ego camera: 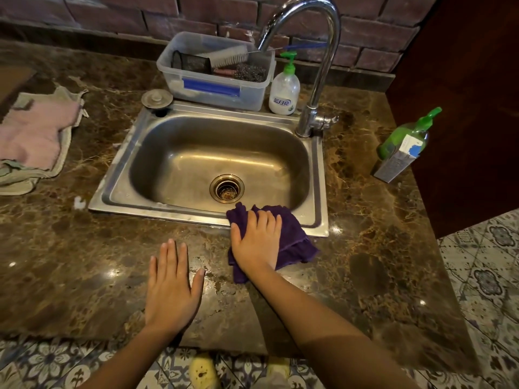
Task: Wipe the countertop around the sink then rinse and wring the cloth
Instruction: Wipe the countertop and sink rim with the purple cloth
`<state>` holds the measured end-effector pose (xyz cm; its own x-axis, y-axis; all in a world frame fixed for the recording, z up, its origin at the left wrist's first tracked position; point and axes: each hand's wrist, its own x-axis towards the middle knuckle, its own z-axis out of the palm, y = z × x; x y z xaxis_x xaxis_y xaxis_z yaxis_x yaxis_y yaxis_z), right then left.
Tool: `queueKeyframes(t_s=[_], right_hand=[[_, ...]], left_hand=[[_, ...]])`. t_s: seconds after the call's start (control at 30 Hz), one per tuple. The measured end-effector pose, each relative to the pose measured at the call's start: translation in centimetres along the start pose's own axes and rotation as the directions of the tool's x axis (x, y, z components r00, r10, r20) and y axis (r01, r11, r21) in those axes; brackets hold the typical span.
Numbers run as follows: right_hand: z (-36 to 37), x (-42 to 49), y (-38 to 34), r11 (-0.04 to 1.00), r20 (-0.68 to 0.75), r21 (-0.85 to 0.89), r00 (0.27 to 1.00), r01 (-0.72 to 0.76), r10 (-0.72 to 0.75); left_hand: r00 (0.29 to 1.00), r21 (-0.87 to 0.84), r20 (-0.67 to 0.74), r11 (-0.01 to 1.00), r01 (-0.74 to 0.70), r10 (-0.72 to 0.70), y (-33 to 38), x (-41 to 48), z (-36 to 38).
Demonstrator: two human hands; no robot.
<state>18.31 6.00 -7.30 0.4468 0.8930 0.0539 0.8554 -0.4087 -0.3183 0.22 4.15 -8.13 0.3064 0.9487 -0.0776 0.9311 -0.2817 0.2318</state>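
- The right hand (257,240) lies flat, fingers straight and together, pressing down on the cloth (292,242) just right of the frame's centre.
- The left hand (171,287) rests palm down on the bare desk (84,248) lower centre, fingers straight and slightly spread, holding nothing.
- The cloth is dark purple, soft and rumpled, folded into loose layers; it straddles the front rim of the sink (213,169), its upper edge on the steel and the rest on the brown marbled desk.
- The desk shines with small wet patches between the two hands.
- The sink is a steel basin with rounded corners and a round drain (226,188) in its middle.
- The tap (314,66) arches over the basin from its upper right corner.
- Behind the sink stand a clear box (213,80) of brushes and scourers and a white soap bottle (284,91).
- At far left lie pale folded rags (33,136); at right, near the desk's edge, stand a green bottle (410,133) and a carton (396,161) touching it.
- A wide strip of desk runs along the front edge, bottom of frame.
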Motion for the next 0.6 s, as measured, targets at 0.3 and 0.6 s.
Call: queueKeyframes(t_s=[0.3,0.6], right_hand=[[-1.2,0.7,3.5,0.913,0.114,0.068,0.906,0.402,-0.408],[-4.1,1.4,10.8,0.856,0.196,0.076,0.834,0.512,-0.516]], left_hand=[[1.000,0.009,-0.008,1.000,0.001,-0.001,-0.3,0.1,0.4],[1.000,0.011,0.002,1.000,-0.004,0.004,-0.6,0.1,0.4]])
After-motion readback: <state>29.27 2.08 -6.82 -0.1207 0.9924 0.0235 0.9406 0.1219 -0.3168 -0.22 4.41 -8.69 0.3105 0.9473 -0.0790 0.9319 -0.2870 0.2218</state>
